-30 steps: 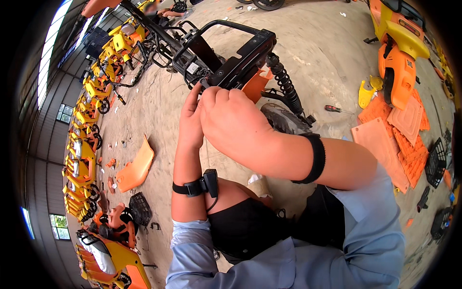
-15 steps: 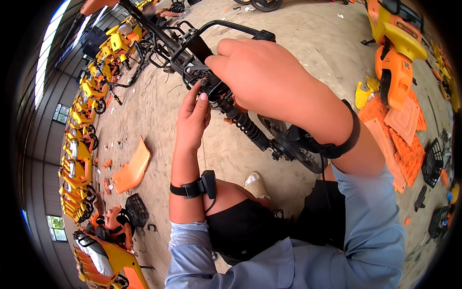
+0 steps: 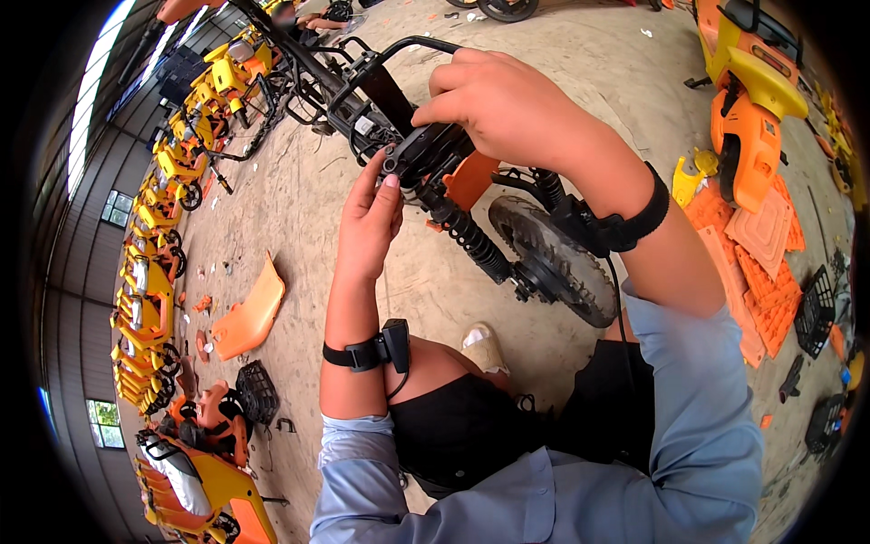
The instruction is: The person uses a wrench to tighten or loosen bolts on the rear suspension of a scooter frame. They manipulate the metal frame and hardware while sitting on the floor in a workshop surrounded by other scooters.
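Observation:
A stripped black scooter frame (image 3: 313, 68) stands before me, with a coil-spring shock absorber (image 3: 469, 238) slanting down to the wheel (image 3: 553, 258). My left hand (image 3: 372, 222) is at the shock's upper end, its thumb and forefinger closed around the round bolt mount (image 3: 390, 167). Above the black bracket (image 3: 430, 150), my right hand (image 3: 507, 104) is bent with curled fingers. Its fingertips meet near the bracket's far edge; what they hold, if anything, is hidden. Below the bracket hangs an orange plastic piece (image 3: 471, 179).
An orange curved panel (image 3: 251, 313) lies on the concrete floor at left. Rows of yellow scooters (image 3: 145, 290) line the left wall. Orange panels (image 3: 761, 263) and black baskets (image 3: 816, 311) lie at right, near a yellow-orange scooter body (image 3: 748, 118). Another person (image 3: 304, 23) sits far off.
My right hand has lifted and shifted up from the mount, uncovering the bracket, the orange piece and more of the wheel. My left hand stays at the mount, moved very slightly right.

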A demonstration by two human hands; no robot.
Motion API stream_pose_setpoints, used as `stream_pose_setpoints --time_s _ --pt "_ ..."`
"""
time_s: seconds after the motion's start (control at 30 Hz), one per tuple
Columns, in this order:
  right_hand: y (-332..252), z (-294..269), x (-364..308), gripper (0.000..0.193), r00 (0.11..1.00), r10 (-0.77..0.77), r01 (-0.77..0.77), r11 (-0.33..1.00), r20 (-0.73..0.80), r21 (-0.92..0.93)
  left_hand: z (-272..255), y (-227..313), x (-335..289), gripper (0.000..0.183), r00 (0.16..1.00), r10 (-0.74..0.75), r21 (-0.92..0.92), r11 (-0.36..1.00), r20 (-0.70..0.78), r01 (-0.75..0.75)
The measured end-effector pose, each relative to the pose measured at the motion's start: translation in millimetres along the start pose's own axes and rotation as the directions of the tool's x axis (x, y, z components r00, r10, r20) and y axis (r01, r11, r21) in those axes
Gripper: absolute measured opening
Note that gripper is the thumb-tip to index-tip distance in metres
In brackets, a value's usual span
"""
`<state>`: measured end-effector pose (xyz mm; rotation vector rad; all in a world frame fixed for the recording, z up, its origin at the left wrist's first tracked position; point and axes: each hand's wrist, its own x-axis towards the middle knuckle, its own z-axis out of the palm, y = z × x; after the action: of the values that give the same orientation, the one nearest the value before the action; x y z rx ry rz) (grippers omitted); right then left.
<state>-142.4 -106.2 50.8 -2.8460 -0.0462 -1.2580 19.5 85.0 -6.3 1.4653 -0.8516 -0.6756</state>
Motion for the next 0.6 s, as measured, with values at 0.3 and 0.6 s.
stream_pose_setpoints --time_s 0.3,0.6 --pt "17.5 26.7 -5.2 0.038 0.995 0.055 -0.051 0.998 -0.083 0.048 1.7 -1.8 -1.0 0.056 0.999 -0.008 -0.007 1.000 -0.034 0.008" --pt "20.9 32.3 -8.7 0.040 0.998 0.037 -0.037 0.999 -0.042 -0.011 3.6 -0.4 -0.4 0.056 0.999 -0.018 -0.004 1.000 -0.044 0.018"
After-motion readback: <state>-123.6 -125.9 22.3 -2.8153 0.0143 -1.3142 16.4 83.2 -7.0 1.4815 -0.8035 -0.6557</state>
